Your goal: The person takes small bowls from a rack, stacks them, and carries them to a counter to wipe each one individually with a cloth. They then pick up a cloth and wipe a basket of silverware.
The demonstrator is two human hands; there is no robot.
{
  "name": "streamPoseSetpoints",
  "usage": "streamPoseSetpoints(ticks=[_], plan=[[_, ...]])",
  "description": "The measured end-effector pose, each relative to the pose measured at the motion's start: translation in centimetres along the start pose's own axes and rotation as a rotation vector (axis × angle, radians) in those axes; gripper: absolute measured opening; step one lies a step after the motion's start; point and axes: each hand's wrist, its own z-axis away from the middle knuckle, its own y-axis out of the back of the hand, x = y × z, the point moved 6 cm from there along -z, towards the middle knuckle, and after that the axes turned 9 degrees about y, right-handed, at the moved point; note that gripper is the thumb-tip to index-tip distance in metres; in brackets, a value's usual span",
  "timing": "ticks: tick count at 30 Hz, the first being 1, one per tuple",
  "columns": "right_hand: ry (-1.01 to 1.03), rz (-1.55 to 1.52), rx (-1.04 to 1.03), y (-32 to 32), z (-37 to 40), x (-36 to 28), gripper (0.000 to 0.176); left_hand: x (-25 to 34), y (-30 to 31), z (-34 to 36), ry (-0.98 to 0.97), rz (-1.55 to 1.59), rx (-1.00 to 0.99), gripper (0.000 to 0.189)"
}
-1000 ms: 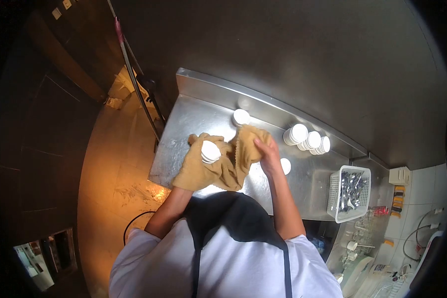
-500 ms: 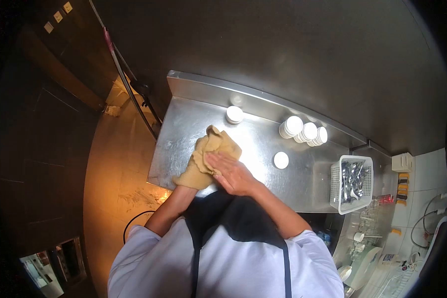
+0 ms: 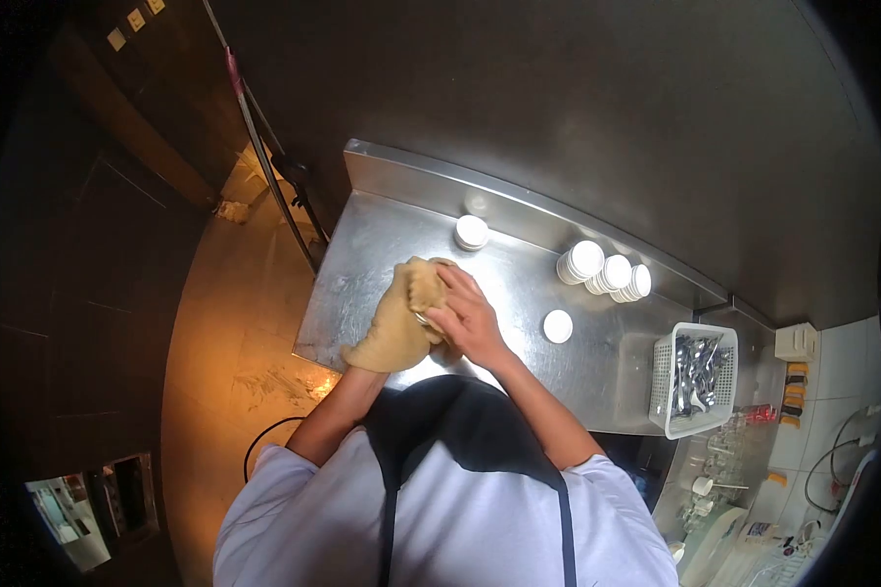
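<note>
A tan cloth [image 3: 396, 318] drapes over my left hand and hides its fingers. Only the left wrist and forearm [image 3: 347, 403] come out below it. My right hand [image 3: 470, 318] is closed on the right side of the bunched cloth, fingers curled over its top. A small pale edge shows between cloth and right fingers; what it belongs to I cannot make out. Just beyond the hands stands a short stack of white cups [image 3: 471, 233] on the steel counter [image 3: 347, 269]. To the right, a single white cup or dish [image 3: 558, 326] sits apart.
Three taller stacks of white cups [image 3: 582, 262] line the counter's raised back edge. A white plastic basket [image 3: 662, 382] of metal cutlery stands at the right. Glassware is on a lower surface at the far right. A pole [image 3: 264, 166] rises beyond the counter's left end.
My right hand has gone from lying fairly flat on the cloth to curling around its right side. The cloth is bunched more tightly. The view has shifted slightly.
</note>
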Motion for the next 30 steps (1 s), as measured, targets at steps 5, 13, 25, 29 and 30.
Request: streamPoseSetpoints(ticks=[5,13,25,29,30], plan=[[-0.156,0.028,-0.028,-1.2,0.9,1.5,0.045,1.6,-1.4,0.9,-0.3,-0.928,0.132,0.034],[-0.082,0.108,0.121,-0.7,1.0,1.5,0.034,4.6,-4.9,3.3,-0.286,-1.239,0.195,0.071],[-0.371,0.108,0.226,0.2,2.3,2.9,0.03,7.6,-7.8,1.7,-0.108,-1.005,0.312,0.029],[-0.196,-0.244,0.114,-1.9,3.4,3.2,0.05,6.5,-4.9,2.0,-0.102,-1.168,0.346,0.026],[-0.231,-0.369,0.124,-2.1,3.7,3.3,0.05,6.6,-5.3,1.9,-0.134,-1.279,0.272,0.025]])
